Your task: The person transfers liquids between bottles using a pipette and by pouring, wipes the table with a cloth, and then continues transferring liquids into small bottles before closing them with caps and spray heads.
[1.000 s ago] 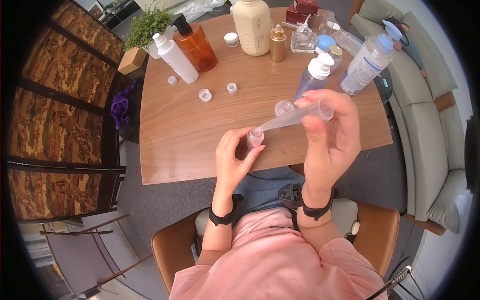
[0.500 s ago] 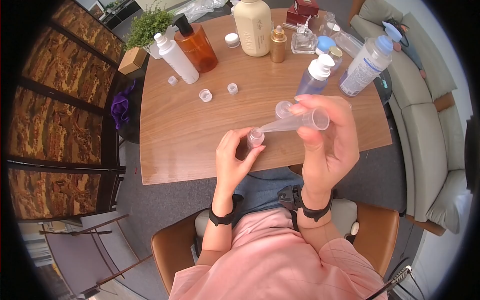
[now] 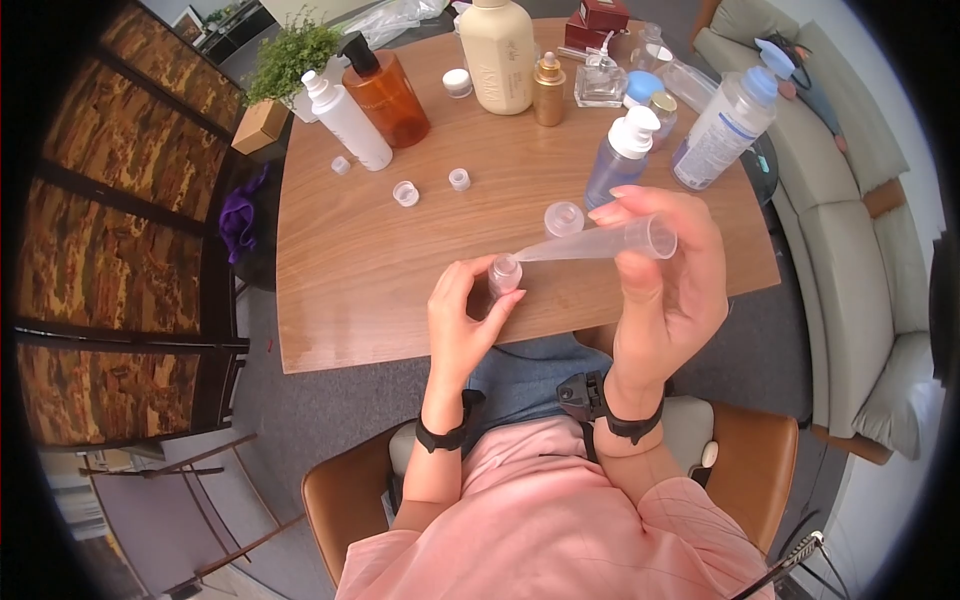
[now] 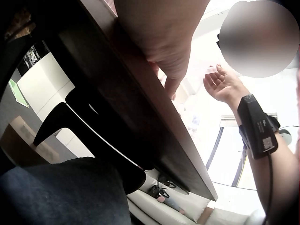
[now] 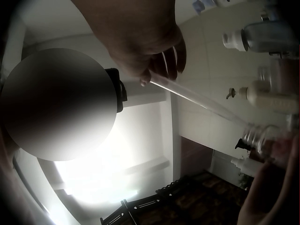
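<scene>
My left hand (image 3: 468,318) grips a small clear bottle (image 3: 503,274) at the near edge of the round wooden table (image 3: 340,260). Thumb and fingers wrap its sides and its mouth faces up. My right hand (image 3: 668,270) holds a clear plastic dropper (image 3: 598,243) by its wide end, slanted down to the left, the thin tip at the bottle's mouth. In the right wrist view the dropper (image 5: 201,101) runs from my fingers to the bottle neck (image 5: 260,134). In the left wrist view my left hand (image 4: 161,33) shows from below the table edge, with my right hand (image 4: 222,84) beyond it.
A loose clear cap (image 3: 563,218) lies just behind the dropper. Small caps (image 3: 406,192) sit mid-table. Along the far side stand a white bottle (image 3: 346,120), an amber pump bottle (image 3: 386,92), a cream bottle (image 3: 500,52), a blue pump bottle (image 3: 620,155) and others. A sofa (image 3: 850,230) is on the right.
The right hand has tilted the dropper's wide end slightly up and to the right while the tip stays at the bottle's mouth. The left hand and bottle have held still.
</scene>
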A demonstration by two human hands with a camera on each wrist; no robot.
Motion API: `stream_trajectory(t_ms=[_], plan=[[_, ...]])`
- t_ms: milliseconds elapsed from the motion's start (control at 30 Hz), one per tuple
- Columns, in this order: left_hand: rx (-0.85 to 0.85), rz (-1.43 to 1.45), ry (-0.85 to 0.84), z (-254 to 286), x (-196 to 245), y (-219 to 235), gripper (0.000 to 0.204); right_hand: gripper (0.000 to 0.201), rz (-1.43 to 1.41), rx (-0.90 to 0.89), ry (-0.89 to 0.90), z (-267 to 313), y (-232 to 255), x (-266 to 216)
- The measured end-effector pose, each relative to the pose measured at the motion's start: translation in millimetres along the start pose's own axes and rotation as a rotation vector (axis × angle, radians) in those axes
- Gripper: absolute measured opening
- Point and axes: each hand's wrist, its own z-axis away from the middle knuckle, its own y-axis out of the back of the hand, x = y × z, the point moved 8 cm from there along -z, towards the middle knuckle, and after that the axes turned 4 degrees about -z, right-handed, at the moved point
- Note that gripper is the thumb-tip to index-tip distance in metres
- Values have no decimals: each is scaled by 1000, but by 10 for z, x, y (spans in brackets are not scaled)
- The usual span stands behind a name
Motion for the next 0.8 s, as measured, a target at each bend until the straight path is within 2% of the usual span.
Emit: stream_trajectory(t_ms=[367,467,500,567,733,800], plan=[[18,-22,8,6,-13,22,37,28,-160,71,15,30,114,-59],[99,38,4,23,-20,86,36,27,-163,100,-50,57,85,-11],[173,28,-10,39,-7,158,36,27,-167,98,-47,58,68,3],[303,58,8,87,-52,269,36,27,-60,47,-64,51,0,66],[387,-16,3,124,-6,591,35,27,110,-50,-103,67,-184,194],[429,-87,31,141,3,758,35,29,162,-151,-72,103,-353,228]])
